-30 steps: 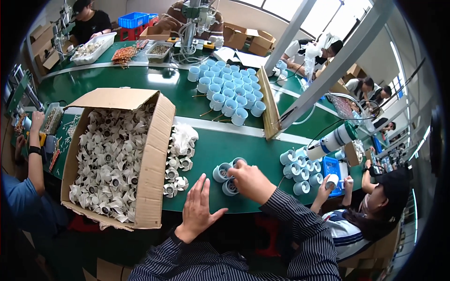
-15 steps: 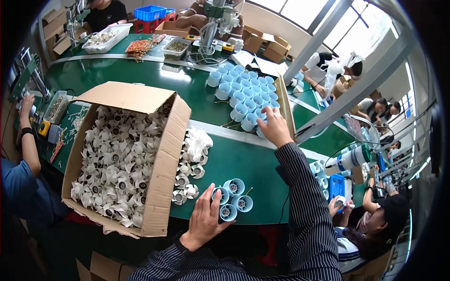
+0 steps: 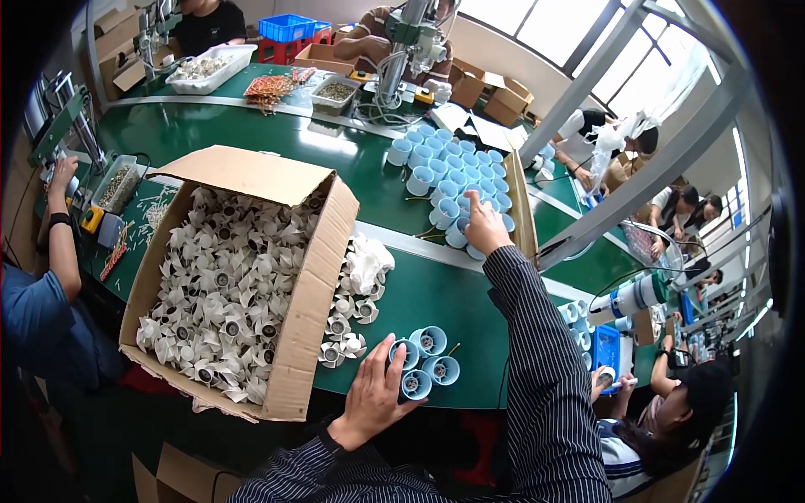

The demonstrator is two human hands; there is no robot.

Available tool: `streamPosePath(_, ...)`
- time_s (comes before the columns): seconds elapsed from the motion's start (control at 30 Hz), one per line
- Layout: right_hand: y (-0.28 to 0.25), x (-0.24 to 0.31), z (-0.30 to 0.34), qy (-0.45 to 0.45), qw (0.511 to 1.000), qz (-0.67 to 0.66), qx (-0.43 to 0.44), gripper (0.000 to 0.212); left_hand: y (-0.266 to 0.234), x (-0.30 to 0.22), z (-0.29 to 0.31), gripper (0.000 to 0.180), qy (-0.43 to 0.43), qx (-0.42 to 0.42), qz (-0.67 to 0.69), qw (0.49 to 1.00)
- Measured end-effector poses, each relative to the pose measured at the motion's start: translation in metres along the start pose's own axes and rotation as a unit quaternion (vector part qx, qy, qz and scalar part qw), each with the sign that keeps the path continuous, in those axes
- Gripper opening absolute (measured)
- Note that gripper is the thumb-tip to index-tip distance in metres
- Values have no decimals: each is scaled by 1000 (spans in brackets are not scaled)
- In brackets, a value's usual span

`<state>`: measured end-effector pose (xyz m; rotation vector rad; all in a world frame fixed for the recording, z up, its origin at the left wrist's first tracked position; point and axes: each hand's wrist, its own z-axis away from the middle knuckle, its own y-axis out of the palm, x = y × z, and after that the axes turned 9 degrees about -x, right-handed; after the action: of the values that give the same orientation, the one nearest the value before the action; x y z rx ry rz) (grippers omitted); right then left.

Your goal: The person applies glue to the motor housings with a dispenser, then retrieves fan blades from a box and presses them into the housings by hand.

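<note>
A worker in a striped shirt sorts pale blue plastic cups on a green bench. The left hand, fingers spread and lightly curled, cradles a cluster of four small cups at the near edge of the bench, touching the two nearest; the four stand upright and pressed together. The right hand stretches to about one o'clock, its index finger out and the rest loosely folded, its fingertips resting on the big batch of blue cups standing mouth-up beyond the bench's pale divider strip. That batch holds some thirty cups, too tightly packed for an exact count.

The cups look light, stiff and thin-walled, probably smooth enough to slip; a grip around the rim or side wall seems safest, and a nudge would likely topple them. At ten o'clock from the left hand, one open cardboard box brims with white finned parts, far too many to count; about ten more lie loose beside it.
</note>
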<state>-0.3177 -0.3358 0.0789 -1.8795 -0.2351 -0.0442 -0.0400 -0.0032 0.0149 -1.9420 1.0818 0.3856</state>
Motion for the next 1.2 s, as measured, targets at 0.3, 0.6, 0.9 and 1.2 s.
streamPosePath(0.3, -15, -4, 21, -76, 997, 24, -17, 46, 0, -2, 0, 116, 3, -5, -6, 1000)
streamPosePath(0.6, -18, -12, 30, -118, 992, -19, 29, 32, -1, -6, -4, 116, -3, 3, -21, 1000)
streamPosePath(0.9, -75, 20, 128, -175, 977, -70, 103, 35, 0, -6, -1, 118, -7, 1, -11, 1000)
streamPosePath(1.2, -111, 67, 206, -129, 970, -88, 184, 34, 2, -3, -3, 122, -26, 1, 18, 999)
